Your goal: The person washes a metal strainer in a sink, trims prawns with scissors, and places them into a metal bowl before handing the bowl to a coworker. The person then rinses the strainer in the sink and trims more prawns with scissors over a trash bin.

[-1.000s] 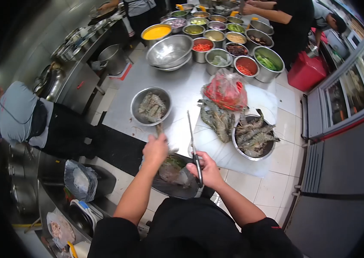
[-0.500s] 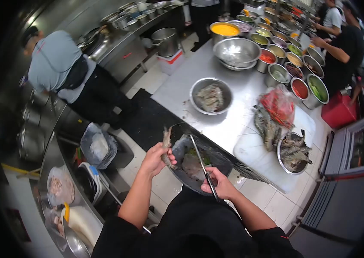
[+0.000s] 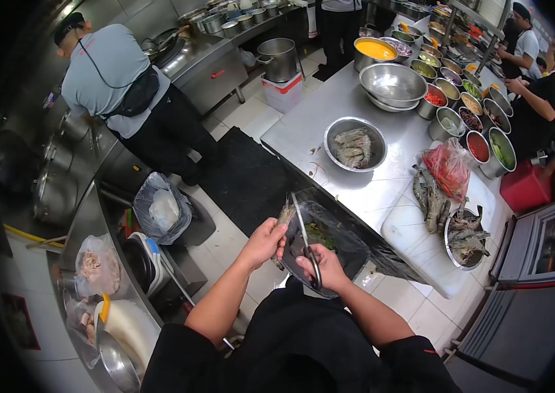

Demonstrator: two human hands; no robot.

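My left hand (image 3: 266,243) is closed around a shrimp (image 3: 285,215), whose head end points up and away from me. Just to the right, my right hand (image 3: 325,267) grips scissors (image 3: 305,229), their blades beside the shrimp. Both hands are over a lined bin (image 3: 349,252) with scraps inside. On the steel table (image 3: 297,134), a metal bowl (image 3: 382,152) holds several shrimp. More shrimp (image 3: 429,200) lie on a white cutting board (image 3: 403,229), beside a red plastic bag (image 3: 448,169) and a second bowl of shrimp (image 3: 466,242).
Many containers of chopped ingredients (image 3: 449,121) fill the table's far right, near stacked colanders (image 3: 392,84). A person in a grey shirt (image 3: 107,72) stands at the left counter. Another bin (image 3: 166,209) is at left, and a red bin (image 3: 526,190) at right.
The view has swung left. My left hand has come from beside the bowl to over the bin, holding a shrimp, and the scissors are now close beside that shrimp.
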